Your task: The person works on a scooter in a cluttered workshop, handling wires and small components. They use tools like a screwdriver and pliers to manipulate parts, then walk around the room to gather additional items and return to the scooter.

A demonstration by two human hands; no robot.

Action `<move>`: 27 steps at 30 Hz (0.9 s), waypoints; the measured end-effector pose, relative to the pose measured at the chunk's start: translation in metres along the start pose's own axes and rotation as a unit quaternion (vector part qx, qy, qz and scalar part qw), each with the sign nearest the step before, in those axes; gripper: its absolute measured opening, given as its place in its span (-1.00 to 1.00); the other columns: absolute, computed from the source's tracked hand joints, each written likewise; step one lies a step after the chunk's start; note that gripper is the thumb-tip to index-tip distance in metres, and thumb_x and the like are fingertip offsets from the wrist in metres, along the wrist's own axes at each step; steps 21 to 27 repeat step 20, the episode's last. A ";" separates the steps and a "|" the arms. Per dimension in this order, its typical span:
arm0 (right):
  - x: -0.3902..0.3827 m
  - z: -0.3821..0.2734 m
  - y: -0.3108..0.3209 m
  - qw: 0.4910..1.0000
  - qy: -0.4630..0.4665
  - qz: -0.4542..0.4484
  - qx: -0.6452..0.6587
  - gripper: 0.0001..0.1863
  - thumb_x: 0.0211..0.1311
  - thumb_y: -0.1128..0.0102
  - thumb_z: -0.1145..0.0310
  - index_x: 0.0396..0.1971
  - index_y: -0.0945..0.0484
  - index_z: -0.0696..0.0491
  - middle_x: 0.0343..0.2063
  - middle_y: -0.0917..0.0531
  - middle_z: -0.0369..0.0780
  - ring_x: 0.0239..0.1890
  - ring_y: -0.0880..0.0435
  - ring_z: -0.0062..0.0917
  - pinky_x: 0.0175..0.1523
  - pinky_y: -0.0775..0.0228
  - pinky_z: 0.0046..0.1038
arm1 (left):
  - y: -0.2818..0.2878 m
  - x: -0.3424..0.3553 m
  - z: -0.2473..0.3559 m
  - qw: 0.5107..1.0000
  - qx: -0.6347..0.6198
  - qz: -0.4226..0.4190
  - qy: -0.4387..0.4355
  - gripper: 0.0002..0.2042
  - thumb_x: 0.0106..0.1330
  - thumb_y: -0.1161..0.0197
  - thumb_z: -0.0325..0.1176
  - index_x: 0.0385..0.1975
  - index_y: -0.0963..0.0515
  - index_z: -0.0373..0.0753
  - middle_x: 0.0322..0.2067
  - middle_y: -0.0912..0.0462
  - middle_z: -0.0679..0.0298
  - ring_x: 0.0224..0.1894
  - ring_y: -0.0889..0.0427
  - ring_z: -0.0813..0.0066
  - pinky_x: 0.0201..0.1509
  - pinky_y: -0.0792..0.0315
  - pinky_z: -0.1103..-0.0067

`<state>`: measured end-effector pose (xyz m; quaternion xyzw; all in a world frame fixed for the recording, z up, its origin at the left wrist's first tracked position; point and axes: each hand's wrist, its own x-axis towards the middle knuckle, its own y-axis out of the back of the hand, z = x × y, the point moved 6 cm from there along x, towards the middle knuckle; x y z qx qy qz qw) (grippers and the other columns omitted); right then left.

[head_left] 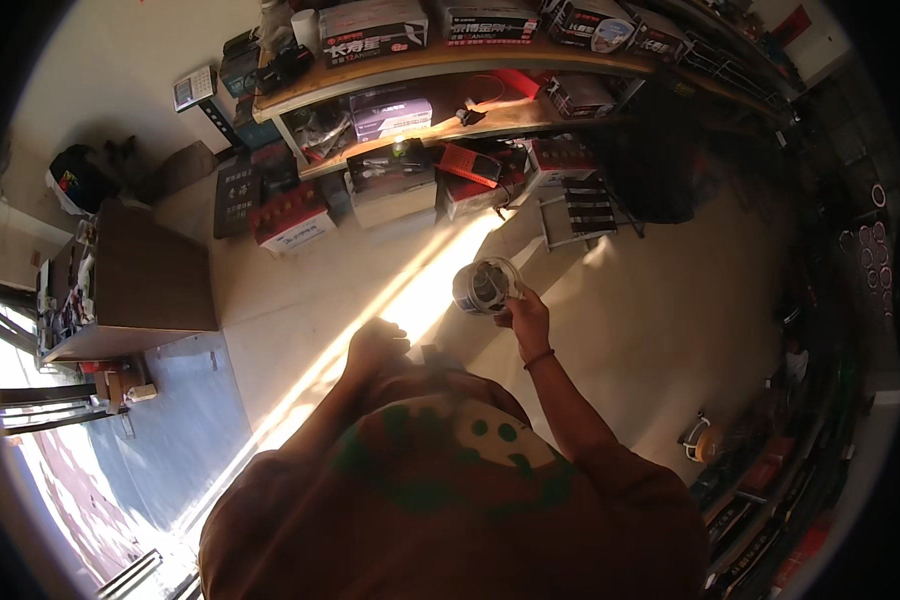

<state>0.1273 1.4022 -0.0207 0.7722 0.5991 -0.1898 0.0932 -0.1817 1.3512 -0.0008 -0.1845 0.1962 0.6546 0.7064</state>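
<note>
My right hand (527, 316), with a dark band round the wrist, grips a round whitish container (462, 290) by its near right side. The container has a pale rim, and something dark shows inside; I cannot make out what it is. It hangs in the air over the floor, ahead of my chest. My left hand (377, 345) is lower and to the left, close to my body, with its fingers curled in. Whatever it may hold is hidden. The two hands are apart.
Ahead stands a wooden shelf (450, 134) with several boxes on and below it. A folding seat (590, 208) stands at its right. On the left are a brown desk (155, 268) and a bright doorway. Dark racks line the right, near a small round stool (708, 440).
</note>
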 end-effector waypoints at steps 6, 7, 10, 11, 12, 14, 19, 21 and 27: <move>0.113 -0.031 -0.049 0.999 -0.014 -0.038 -0.016 -0.54 0.15 -0.08 0.55 0.11 -0.42 0.22 -0.46 -0.65 -0.19 -0.58 -0.65 -0.52 -0.45 -0.60 -0.52 | -0.027 0.055 0.081 0.967 0.242 -0.017 -0.078 -0.77 0.38 -0.08 -0.34 -0.20 -0.45 -0.43 -0.23 -0.63 0.08 -0.23 -0.66 0.31 -0.06 -0.57 0.48; 0.129 -0.040 -0.058 0.999 -0.019 -0.041 -0.016 -0.53 0.15 -0.08 0.55 0.11 -0.42 0.22 -0.47 -0.65 -0.19 -0.59 -0.65 -0.52 -0.45 -0.60 -0.52 | -0.027 0.072 0.091 0.958 0.277 -0.027 -0.062 -0.77 0.38 -0.08 -0.34 -0.21 -0.45 -0.43 -0.23 -0.63 0.07 -0.23 -0.66 0.31 -0.05 -0.57 0.48; 0.169 -0.042 -0.067 0.997 -0.015 -0.036 -0.068 -0.52 0.14 -0.07 0.55 0.12 -0.42 0.20 -0.47 -0.65 -0.19 -0.59 -0.65 -0.53 -0.45 -0.60 -0.52 | -0.030 0.113 0.119 0.906 0.409 -0.092 -0.062 -0.78 0.38 -0.08 -0.33 -0.21 -0.46 -0.41 -0.23 -0.62 0.07 -0.22 -0.66 0.32 -0.05 -0.58 0.47; 0.187 -0.045 -0.073 0.995 -0.002 -0.038 -0.094 -0.51 0.13 -0.07 0.55 0.13 -0.42 0.19 -0.47 -0.65 -0.20 -0.59 -0.64 -0.53 -0.45 -0.60 -0.52 | -0.019 0.138 0.102 0.939 0.332 -0.064 -0.055 -0.78 0.39 -0.08 -0.33 -0.22 -0.46 -0.41 -0.24 -0.62 0.07 -0.21 -0.65 0.32 -0.06 -0.58 0.47; 0.205 -0.035 -0.071 0.995 -0.013 -0.008 -0.099 -0.48 0.13 -0.06 0.56 0.16 -0.40 0.16 -0.45 -0.66 -0.18 -0.57 -0.64 -0.53 -0.44 -0.60 -0.50 | -0.008 0.164 0.085 0.966 0.250 -0.036 -0.053 -0.79 0.39 -0.07 -0.33 -0.23 -0.46 -0.41 -0.24 -0.62 0.06 -0.20 -0.65 0.32 -0.07 -0.59 0.47; 0.227 -0.039 -0.080 0.996 -0.039 -0.022 -0.074 -0.47 0.13 -0.07 0.57 0.18 -0.38 0.14 -0.44 -0.66 -0.18 -0.56 -0.65 -0.52 -0.44 -0.59 -0.50 | 0.012 0.208 0.066 0.997 0.076 0.012 -0.029 -0.79 0.40 -0.07 -0.34 -0.24 -0.45 -0.41 -0.24 -0.62 0.06 -0.19 -0.64 0.33 -0.07 -0.59 0.46; 0.297 -0.037 -0.093 0.994 -0.059 -0.051 -0.076 -0.46 0.17 -0.08 0.56 0.21 -0.35 0.12 -0.39 -0.67 -0.17 -0.55 -0.65 -0.52 -0.44 -0.60 -0.50 | 0.021 0.258 0.134 0.994 -0.109 0.019 0.011 -0.80 0.40 -0.07 -0.34 -0.24 -0.46 -0.39 -0.20 -0.60 0.04 -0.20 -0.64 0.30 -0.05 -0.60 0.45; 0.312 -0.038 -0.101 0.992 -0.070 -0.056 -0.084 -0.41 0.17 -0.08 0.57 0.27 -0.29 0.10 -0.38 -0.67 -0.16 -0.54 -0.65 -0.51 -0.42 -0.61 -0.48 | 0.024 0.262 0.148 0.990 -0.135 0.030 0.014 -0.80 0.40 -0.07 -0.34 -0.23 -0.46 -0.38 -0.19 -0.60 0.04 -0.20 -0.64 0.29 -0.05 -0.60 0.45; 0.312 -0.038 -0.101 0.992 -0.070 -0.056 -0.084 -0.41 0.17 -0.08 0.57 0.27 -0.29 0.10 -0.38 -0.67 -0.16 -0.54 -0.65 -0.51 -0.42 -0.61 -0.48 | 0.024 0.262 0.148 0.990 -0.135 0.030 0.014 -0.80 0.40 -0.07 -0.34 -0.23 -0.46 -0.38 -0.19 -0.60 0.04 -0.20 -0.64 0.29 -0.05 -0.60 0.45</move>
